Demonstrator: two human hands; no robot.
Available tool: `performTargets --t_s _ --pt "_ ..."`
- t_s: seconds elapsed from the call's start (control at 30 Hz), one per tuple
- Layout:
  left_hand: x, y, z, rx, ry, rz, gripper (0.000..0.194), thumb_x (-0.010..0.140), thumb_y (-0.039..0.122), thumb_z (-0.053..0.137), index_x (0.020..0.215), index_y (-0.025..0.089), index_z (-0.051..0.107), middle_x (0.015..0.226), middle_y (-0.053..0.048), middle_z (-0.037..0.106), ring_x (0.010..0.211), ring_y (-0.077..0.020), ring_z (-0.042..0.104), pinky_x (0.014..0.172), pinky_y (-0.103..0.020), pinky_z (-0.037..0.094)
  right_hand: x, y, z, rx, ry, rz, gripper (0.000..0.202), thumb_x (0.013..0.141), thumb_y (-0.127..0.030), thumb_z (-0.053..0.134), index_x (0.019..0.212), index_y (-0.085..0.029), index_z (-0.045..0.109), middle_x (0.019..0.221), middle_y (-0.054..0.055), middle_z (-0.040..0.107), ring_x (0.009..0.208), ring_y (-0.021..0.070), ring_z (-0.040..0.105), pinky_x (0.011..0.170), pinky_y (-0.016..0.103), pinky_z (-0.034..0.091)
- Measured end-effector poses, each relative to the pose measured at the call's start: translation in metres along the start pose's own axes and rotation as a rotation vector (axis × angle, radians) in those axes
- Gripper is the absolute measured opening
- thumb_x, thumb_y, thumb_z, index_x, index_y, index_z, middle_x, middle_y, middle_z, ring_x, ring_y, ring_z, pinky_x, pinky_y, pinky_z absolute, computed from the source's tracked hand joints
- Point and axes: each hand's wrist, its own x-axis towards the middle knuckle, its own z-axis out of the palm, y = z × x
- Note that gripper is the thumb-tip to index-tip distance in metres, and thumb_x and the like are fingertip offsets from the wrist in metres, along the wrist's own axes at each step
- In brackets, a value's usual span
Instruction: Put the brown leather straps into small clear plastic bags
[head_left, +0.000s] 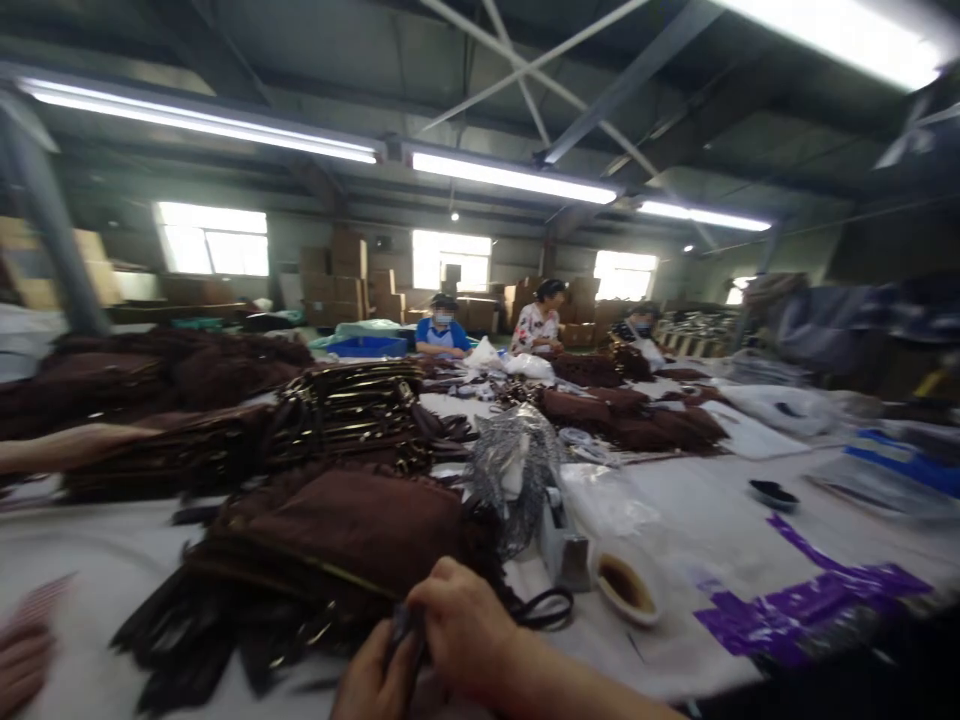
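At the lower middle of the head view, my left hand and my right hand are close together, both with curled fingers. Between them they grip a small dark strap-like piece, blurred and mostly covered by the fingers. Just beyond my hands lies a stack of dark brown fabric bags with zips and dangling straps. A loop of black strap sticks out to the right of this stack.
Beyond the bags are a clear plastic bag, a grey box-like holder and a dish of brown stuff. Purple tape lies at right. A co-worker's hand and another arm reach in from the left.
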Motion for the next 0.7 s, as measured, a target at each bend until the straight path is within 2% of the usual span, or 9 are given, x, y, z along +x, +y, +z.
performTargets --t_s 0.07,0.2,0.3,0.43,0.53,0.63,0.7 --pt "-0.001 -0.007 -0.003 -0.026 -0.049 0.003 0.04 0.081 0.054 0.051 0.082 0.017 0.066 0.074 -0.005 0.067 0.074 -0.0219 0.059 0.067 -0.031 0.047 0.0 -0.002 -0.007 0.073 -0.043 0.018 0.033 0.08 -0.007 0.047 0.094 -0.023 0.072 0.092 0.004 0.063 0.086 0.0147 0.062 0.078 0.023 0.048" --pt "0.001 -0.009 0.001 -0.146 -0.044 -0.046 0.032 0.081 0.047 0.056 0.078 0.016 0.063 0.071 -0.003 0.063 0.069 -0.0174 0.055 0.062 -0.026 0.043 0.001 -0.004 -0.014 0.127 -0.115 0.039 0.033 0.076 -0.004 0.047 0.089 -0.021 0.072 0.089 0.003 0.062 0.086 0.0141 0.06 0.079 0.022 0.045" --pt "0.0 -0.006 0.003 -0.3 -0.062 -0.135 0.033 0.074 0.049 0.065 0.078 0.016 0.062 0.061 0.002 0.057 0.057 -0.0127 0.049 0.053 -0.023 0.037 0.002 -0.005 -0.015 0.11 -0.125 0.023 0.029 0.076 -0.006 0.05 0.087 -0.022 0.071 0.089 0.003 0.062 0.085 0.0144 0.059 0.079 0.023 0.044" --pt "-0.003 -0.003 -0.002 -0.45 -0.15 -0.206 0.037 0.069 0.048 0.071 0.082 0.014 0.062 0.057 0.006 0.049 0.048 -0.008 0.04 0.045 -0.021 0.029 0.009 -0.002 -0.011 0.116 -0.118 0.045 0.015 0.077 -0.016 0.057 0.081 -0.021 0.07 0.084 0.002 0.063 0.081 0.0142 0.06 0.075 0.023 0.043" --pt "-0.005 -0.001 -0.007 -0.529 -0.166 -0.224 0.034 0.069 0.043 0.073 0.082 0.014 0.061 0.06 0.005 0.051 0.051 -0.0077 0.043 0.046 -0.02 0.031 0.015 0.001 -0.004 0.117 -0.099 0.109 0.015 0.076 -0.015 0.056 0.073 -0.019 0.07 0.078 0.002 0.066 0.076 0.0141 0.06 0.072 0.024 0.043" --pt "-0.005 0.0 -0.006 -0.652 -0.165 -0.333 0.041 0.07 0.05 0.071 0.085 0.014 0.062 0.068 0.0 0.059 0.056 -0.0094 0.049 0.051 -0.021 0.037 0.018 0.002 0.004 0.101 -0.06 0.138 0.016 0.076 -0.015 0.055 0.069 -0.018 0.069 0.075 0.002 0.067 0.074 0.0149 0.06 0.07 0.025 0.043" --pt "-0.004 0.0 -0.004 -0.724 -0.157 -0.413 0.048 0.07 0.059 0.067 0.083 0.014 0.06 0.066 0.0 0.058 0.053 -0.0093 0.048 0.048 -0.021 0.035 0.018 0.002 0.008 0.103 -0.007 0.172 0.017 0.078 -0.017 0.053 0.069 -0.018 0.068 0.073 0.002 0.067 0.072 0.0156 0.06 0.069 0.026 0.044"
